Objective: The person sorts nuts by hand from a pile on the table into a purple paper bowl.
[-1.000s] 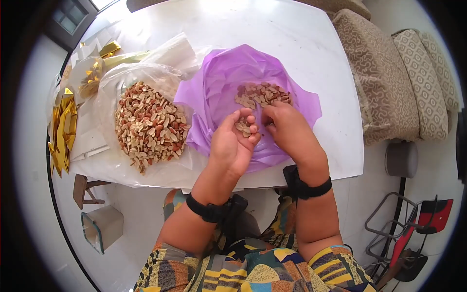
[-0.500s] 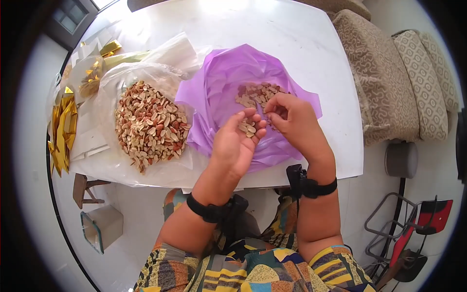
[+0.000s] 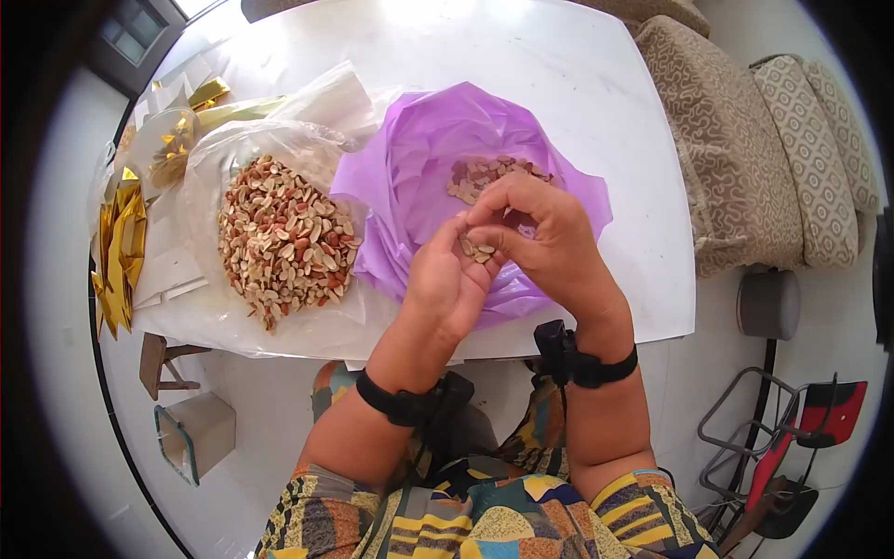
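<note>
Two hands meet over the purple bag (image 3: 419, 177): the left hand (image 3: 445, 284) lies palm up, loosely cupped, with a few pale peeled nuts (image 3: 477, 250) resting at the base of its fingers (image 3: 458, 231); the right hand (image 3: 549, 242) curls over them, its fingers (image 3: 494, 207) pinched together at the tips just above the nuts, though whether they grip one I cannot tell. Beyond the fingertips, inside the bag, lies a small heap of nuts (image 3: 489, 174), some brown, some pale. Left of the bag, touching it, a clear bag (image 3: 209, 177) is spread open under a big pile of peanuts (image 3: 284, 240). Further left lie gold wrappers (image 3: 121, 247) and white paper. All of this sits on a white desk (image 3: 577, 84). Both wrists wear black bands. A patterned sofa (image 3: 745, 158) stands to the right of the desk.
</note>
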Available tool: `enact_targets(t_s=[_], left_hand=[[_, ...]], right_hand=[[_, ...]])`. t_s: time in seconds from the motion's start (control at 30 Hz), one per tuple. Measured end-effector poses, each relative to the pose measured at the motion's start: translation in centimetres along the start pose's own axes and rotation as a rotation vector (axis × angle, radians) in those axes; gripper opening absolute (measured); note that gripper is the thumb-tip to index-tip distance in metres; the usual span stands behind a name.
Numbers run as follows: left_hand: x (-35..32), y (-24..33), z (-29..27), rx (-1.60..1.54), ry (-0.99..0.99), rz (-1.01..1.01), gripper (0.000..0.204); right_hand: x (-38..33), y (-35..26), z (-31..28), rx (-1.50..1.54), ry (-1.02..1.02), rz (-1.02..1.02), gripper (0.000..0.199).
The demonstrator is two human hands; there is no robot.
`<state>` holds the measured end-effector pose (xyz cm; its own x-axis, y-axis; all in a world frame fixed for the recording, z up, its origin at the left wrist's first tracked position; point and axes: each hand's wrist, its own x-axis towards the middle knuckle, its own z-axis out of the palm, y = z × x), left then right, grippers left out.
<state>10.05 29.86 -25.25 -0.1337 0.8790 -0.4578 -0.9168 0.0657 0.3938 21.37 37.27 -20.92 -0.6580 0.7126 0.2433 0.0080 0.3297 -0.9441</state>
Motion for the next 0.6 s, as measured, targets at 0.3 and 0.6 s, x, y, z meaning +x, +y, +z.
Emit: enact_targets(t_s=[0.3, 0.6], left_hand=[[0.2, 0.2, -1.4, -0.062, 0.004, -0.051, 0.023], [0.5, 0.0, -1.7, -0.080, -0.023, -0.060, 0.022]], right_hand=[[-1.7, 0.3, -4.2, -0.559, -0.018, 0.283, 0.022], [-2.3, 2.7, -2.0, -0.729, -0.096, 0.228, 0.026]])
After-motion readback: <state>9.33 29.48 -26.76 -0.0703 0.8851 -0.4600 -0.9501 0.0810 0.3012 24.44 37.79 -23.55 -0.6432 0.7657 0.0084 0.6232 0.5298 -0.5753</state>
